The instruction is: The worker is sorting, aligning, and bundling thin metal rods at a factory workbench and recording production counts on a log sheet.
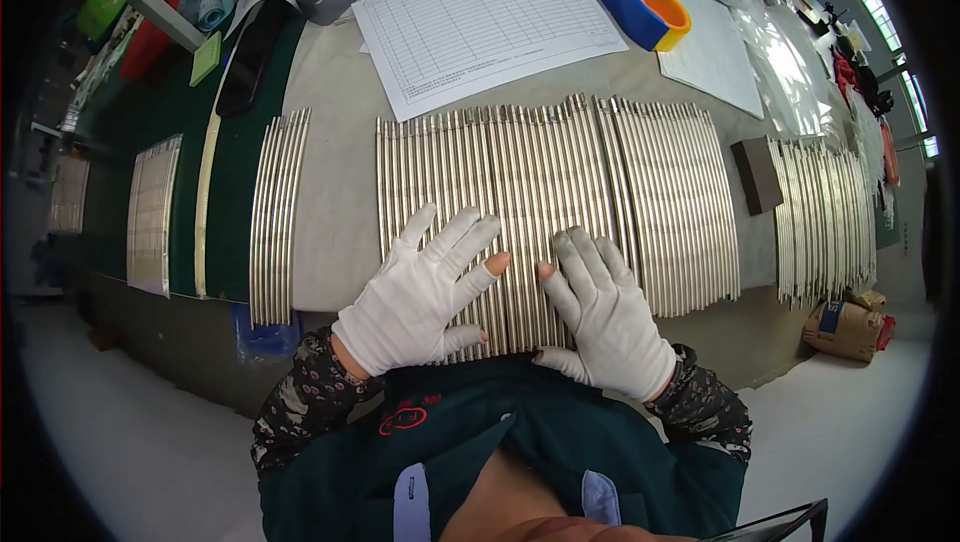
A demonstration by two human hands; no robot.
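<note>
Left hand [410, 290] and right hand [612, 320], gloved and spread, over metal rods [540, 162] mid-tabletop [335, 192].
Both lie palm down, pinching nothing. Uneven sideways pressure could roll rods over one another; a pull toward the body might spill them. A red mark shows on the shirt [560, 422]; the paper sheet [485, 27] has a printed grid, its text too small to read.

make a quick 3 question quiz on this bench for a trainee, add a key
1. What lies under the left hand and right hand?
2. True or false: the dark block lies to the right of the printed sheet.
3. What colour are the gloves? A black, B white, C blue

Key: 1. silvery rods; 2. true; 3. B
</note>
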